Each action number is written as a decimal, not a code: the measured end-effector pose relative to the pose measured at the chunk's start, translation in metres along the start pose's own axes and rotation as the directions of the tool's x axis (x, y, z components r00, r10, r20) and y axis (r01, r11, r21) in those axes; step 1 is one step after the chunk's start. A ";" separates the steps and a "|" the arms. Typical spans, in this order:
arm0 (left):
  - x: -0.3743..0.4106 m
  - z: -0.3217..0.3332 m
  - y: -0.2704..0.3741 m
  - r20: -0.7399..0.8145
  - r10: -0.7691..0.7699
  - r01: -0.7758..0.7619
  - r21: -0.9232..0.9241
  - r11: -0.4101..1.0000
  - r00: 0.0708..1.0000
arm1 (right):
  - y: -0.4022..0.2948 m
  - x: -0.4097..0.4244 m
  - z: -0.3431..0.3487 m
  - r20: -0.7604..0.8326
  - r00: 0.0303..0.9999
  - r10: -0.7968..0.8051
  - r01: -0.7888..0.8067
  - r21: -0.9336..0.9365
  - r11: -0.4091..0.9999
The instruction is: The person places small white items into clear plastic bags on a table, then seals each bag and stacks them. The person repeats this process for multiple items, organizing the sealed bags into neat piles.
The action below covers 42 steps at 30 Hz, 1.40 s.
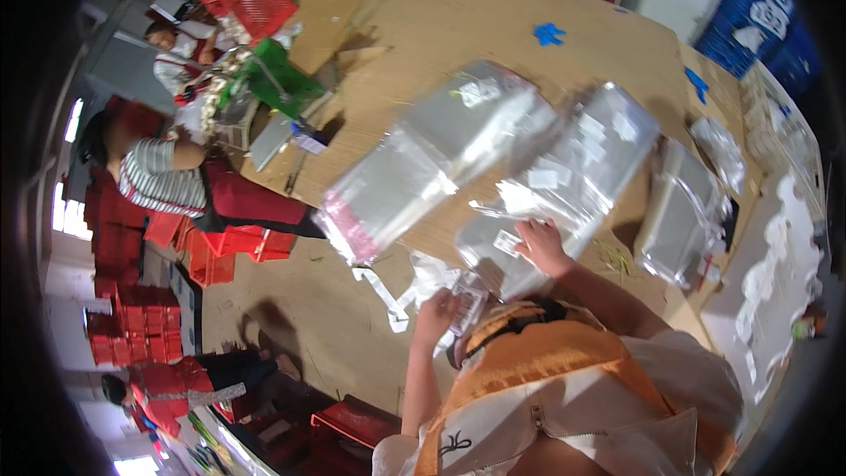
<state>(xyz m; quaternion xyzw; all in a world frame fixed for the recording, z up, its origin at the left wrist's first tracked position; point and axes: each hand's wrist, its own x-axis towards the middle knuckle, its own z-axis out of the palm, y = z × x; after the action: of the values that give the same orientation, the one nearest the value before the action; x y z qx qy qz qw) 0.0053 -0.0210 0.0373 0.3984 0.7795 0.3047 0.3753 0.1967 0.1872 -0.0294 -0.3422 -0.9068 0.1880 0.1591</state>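
My left hand (437,314) is closed around a strip of printed labels (468,304), low in front of my apron. White backing tape hangs beside it over the table's near edge. My right hand (543,248) rests on a stack of clear plastic bags (492,271), its fingertips at the edge of a white label (507,242). Whether the fingers grip that label or only press on it cannot be told. Beyond lies another pile of clear bags (608,125) bearing several white labels. To its left is a long stack of clear bags (423,152) with a pink end.
Blue gloves (548,34) lie on the wooden table (449,20). More wrapped bags (681,211) sit at the right. A green crate (274,79) stands at the far left, near two people. Another person (165,387) is at lower left, near red crates (135,317).
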 end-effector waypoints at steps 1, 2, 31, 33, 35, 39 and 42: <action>-0.002 -0.006 0.022 0.067 -0.130 0.137 -0.103 0.985 0.989 | -0.004 -0.005 0.000 -0.002 1.000 0.016 -0.016 -0.034 0.999; -0.004 0.000 0.012 0.037 -0.027 0.038 -0.370 0.928 0.999 | -0.016 -0.010 -0.002 -0.019 0.996 -0.090 0.091 0.061 0.994; 0.000 0.000 0.007 -0.199 0.211 -0.223 -0.043 0.974 0.957 | 0.027 -0.016 0.039 0.135 0.953 -0.270 0.204 0.373 0.905; 0.000 -0.001 0.013 -0.213 0.215 -0.230 -0.048 0.972 0.953 | 0.027 -0.013 0.028 0.216 0.960 -0.180 0.076 0.417 0.906; -0.005 0.001 0.011 -0.234 0.197 -0.212 -0.039 0.977 0.952 | 0.026 -0.009 0.019 0.260 0.959 -0.110 -0.037 0.504 0.863; -0.017 -0.002 0.012 -0.205 0.105 -0.127 -0.100 0.987 0.973 | 0.043 -0.003 0.025 0.233 0.969 -0.078 -0.102 0.672 0.733; -0.025 -0.001 0.008 -0.269 0.113 -0.131 -0.048 0.990 0.956 | 0.038 0.006 0.012 0.325 0.945 -0.020 -0.206 0.644 0.737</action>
<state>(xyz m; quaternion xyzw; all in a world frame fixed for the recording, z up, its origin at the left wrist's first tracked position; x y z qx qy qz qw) 0.0178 -0.0387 0.0528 0.3889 0.7864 0.4031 0.2604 0.2084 0.2147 -0.0563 -0.2734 -0.7730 0.5604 0.1170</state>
